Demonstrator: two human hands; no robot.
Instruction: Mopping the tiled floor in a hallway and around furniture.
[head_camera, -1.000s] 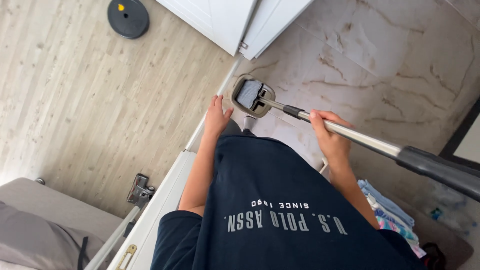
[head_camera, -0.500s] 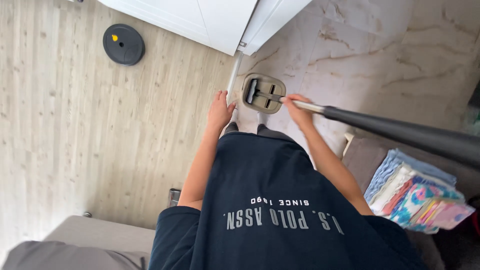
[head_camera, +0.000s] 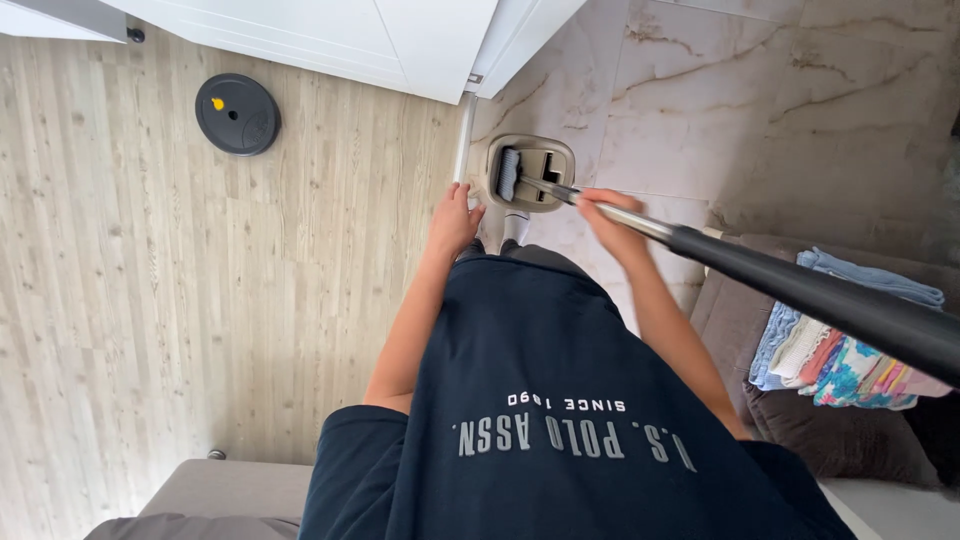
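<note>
The right hand (head_camera: 612, 222) has its grip closed round the vacuum wand (head_camera: 640, 225), nozzle (head_camera: 530, 172) just ahead on marble floor (head_camera: 760, 120), mid-pass, while the left hand (head_camera: 452, 220) hangs spread.

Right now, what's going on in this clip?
A person in a dark navy shirt stands looking down at the seam between pale wood flooring and marble-patterned tile. The right hand grips the silver metal tube of a vacuum wand, whose beige rectangular floor head sits on the tile by the white door. The left hand hangs free, holding nothing. A black round disc lies on the wood; folded colourful cloths are stacked at right.
</note>
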